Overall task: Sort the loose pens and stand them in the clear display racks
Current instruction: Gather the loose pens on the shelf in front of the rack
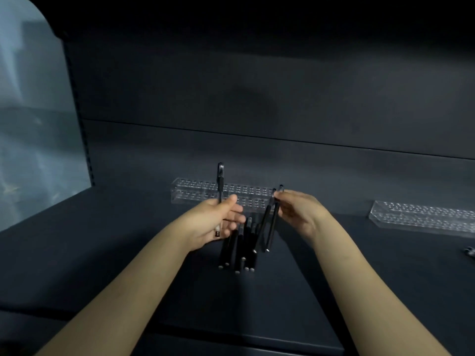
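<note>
At shelf (102, 253) centre: loose pens (241, 250) heaped, just in front of a clear rack (200, 186). Left hand (216, 222) grips one pen (220, 176) upright, cap up. Right hand (300, 211) pinches two pens (270, 222) by their tops; lower ends hang beside the heap. Second rack (421, 217) toward right edge, well apart.

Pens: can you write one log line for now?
left hand: holds one pen upright | right hand: pinches two pens | loose pens: on shelf
</note>
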### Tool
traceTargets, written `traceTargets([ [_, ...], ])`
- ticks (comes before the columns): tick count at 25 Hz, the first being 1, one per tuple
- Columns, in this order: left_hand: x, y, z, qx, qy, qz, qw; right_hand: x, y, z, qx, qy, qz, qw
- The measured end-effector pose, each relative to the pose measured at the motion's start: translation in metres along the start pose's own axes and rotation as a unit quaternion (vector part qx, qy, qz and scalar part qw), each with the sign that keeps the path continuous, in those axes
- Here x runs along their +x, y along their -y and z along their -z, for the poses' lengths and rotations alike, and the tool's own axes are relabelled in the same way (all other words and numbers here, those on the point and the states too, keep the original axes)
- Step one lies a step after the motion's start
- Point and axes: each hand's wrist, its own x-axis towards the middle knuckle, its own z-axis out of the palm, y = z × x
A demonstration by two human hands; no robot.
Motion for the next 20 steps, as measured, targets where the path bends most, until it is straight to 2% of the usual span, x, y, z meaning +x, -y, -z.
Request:
traceTargets([
  [4, 0.008, 0.008, 0.013, 0.002, -0.005, 0.032, 0.999, 0.003, -0.014, -0.003, -0.182, -0.048, -0.03, 0.982],
  [8, 0.014, 0.016, 0.008, -0.041, -0.02, 0.055, 0.997, 0.003, -0.032, -0.004, -0.289, -0.082, -0.027, 0.953],
  [12, 0.014, 0.022, 0.004, -0.039, -0.043, 0.04, 0.998, 0.004, -0.042, -0.005, -0.363, -0.105, 0.012, 0.926],
  [16, 0.022, 0.02, 0.008, -0.035, -0.063, 0.032, 0.997, -0.001, -0.041, -0.004, -0.392, -0.099, 0.023, 0.914],
  [19, 0.018, 0.021, 0.004, -0.06, -0.038, 0.006, 0.997, -0.007, -0.038, -0.001, -0.465, -0.102, 0.047, 0.878],
  [20, 0.016, 0.022, 0.004, -0.07, -0.023, -0.007, 0.997, -0.008, -0.036, -0.001, -0.448, -0.104, 0.072, 0.885],
])
